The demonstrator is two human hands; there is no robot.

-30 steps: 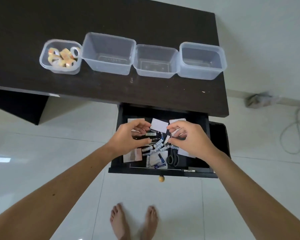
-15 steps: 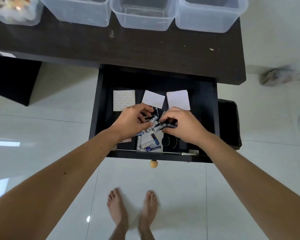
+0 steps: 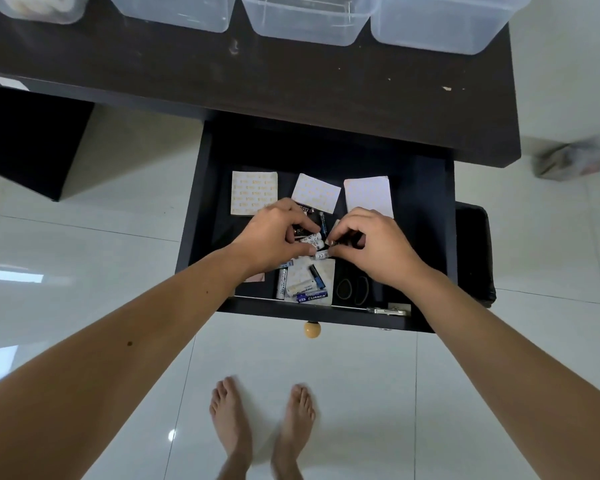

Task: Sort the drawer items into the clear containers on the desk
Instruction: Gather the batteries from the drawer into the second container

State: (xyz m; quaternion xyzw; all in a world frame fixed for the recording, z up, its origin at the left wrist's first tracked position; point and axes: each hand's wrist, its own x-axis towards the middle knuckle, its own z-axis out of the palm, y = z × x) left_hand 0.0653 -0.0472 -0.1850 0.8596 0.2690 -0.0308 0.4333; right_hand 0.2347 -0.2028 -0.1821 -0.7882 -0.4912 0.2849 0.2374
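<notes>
A white tiled floor (image 3: pixel 84 258) fills most of the view, and two bare feet (image 3: pixel 262 427) are seen at 6 o'clock. A dark counter (image 3: pixel 291 81) spans the top, and four clear containers are lined along its far edge at 12 o'clock, cut by the frame — the leftmost container (image 3: pixel 35 8) holds pale rolls, while the other three (image 3: pixel 440 26) show nothing inside as far as can be seen.

Below the counter an open black drawer (image 3: pixel 201 216) is pulled out, with a round wooden knob (image 3: pixel 312 329) at its front edge. Three pale cards (image 3: pixel 253 192) are laid along the back of the drawer, at 12 o'clock from the hands. A further card with loose batteries (image 3: pixel 302 287) on it lies near the drawer front, at 6 o'clock from the hands, and black scissor handles (image 3: pixel 352 289) are seen just beside it at 3 o'clock.

Both hands are held over the middle of the drawer, close together. The left hand (image 3: pixel 274 237) is curled, its fingers (image 3: pixel 302 225) closed around several white batteries. The right hand (image 3: pixel 378 244) is curled too, its fingers (image 3: pixel 340 233) pinched on a dark battery — its tip touches the left hand's bundle.
</notes>
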